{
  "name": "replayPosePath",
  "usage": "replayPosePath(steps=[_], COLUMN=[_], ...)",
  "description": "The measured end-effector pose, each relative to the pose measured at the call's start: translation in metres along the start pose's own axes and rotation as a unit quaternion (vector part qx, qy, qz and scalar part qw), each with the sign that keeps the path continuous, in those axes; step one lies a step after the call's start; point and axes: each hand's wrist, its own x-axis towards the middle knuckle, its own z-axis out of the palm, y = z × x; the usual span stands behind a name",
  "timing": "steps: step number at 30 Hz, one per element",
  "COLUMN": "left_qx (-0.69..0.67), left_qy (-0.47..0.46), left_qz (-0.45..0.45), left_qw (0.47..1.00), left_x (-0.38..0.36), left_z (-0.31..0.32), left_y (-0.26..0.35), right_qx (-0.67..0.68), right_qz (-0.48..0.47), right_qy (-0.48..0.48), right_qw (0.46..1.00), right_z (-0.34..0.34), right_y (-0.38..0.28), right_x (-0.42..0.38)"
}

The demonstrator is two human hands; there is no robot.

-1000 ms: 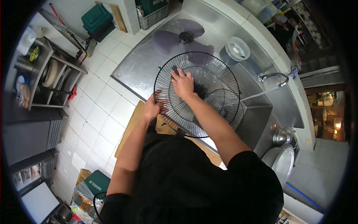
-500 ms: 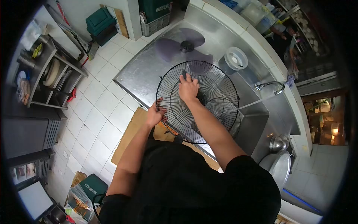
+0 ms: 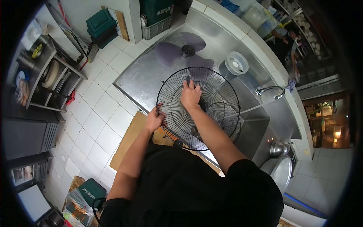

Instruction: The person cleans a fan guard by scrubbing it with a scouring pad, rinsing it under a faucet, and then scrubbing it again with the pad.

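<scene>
Here left hand (image 3: 154, 122) closed on rim of fan grille (image 3: 211, 90); right hand (image 3: 190, 94) lies on wires, fingers curled around small dark object, identity unclear.

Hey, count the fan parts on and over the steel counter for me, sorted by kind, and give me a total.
Black wire fan guards: 2, one behind the other; left hand grips the front one's rim, right hand rests on it
Purple fan blade: 1
White round fan cover: 1
Total: 4
</scene>
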Motion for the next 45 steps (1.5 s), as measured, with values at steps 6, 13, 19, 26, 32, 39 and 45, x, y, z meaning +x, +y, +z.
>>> replayPosePath(steps=[6, 13, 19, 26, 32, 39, 45], left_qx=[0.029, 0.037, 0.062, 0.037, 0.044, 0.094, 0.108], left_qy=[-0.007, 0.006, -0.01, 0.003, -0.009, 0.001, 0.013], left_qz=[0.041, 0.045, 0.047, 0.022, 0.033, 0.051, 0.093], left_qw=[0.999, 0.998, 0.997, 0.999, 0.998, 0.994, 0.99], left_x=[0.001, -0.001, -0.005, -0.003, 0.002, -0.004, 0.013], left_z=[-0.003, 0.001, -0.001, 0.001, -0.002, -0.001, -0.006], left_y=[-0.007, -0.001, -0.004, 0.003, -0.007, -0.005, -0.035], right_qx=[0.091, -0.002, 0.04, -0.053, 0.009, 0.165, -0.058], right_qz=[-0.214, 0.031, -0.158, 0.091, 0.118, 0.001, 0.187], right_qy=[-0.155, -0.044, -0.083, -0.073, -0.089, -0.203, -0.171], right_qw=[0.96, 0.999, 0.983, 0.992, 0.989, 0.965, 0.966], right_z=[-0.061, -0.009, -0.013, -0.026, 0.001, -0.037, -0.043], right_y=[-0.035, 0.03, -0.028, 0.084, 0.022, 0.024, 0.042], right_x=[-0.114, 0.012, -0.05, 0.03, 0.02, 0.012, 0.036])
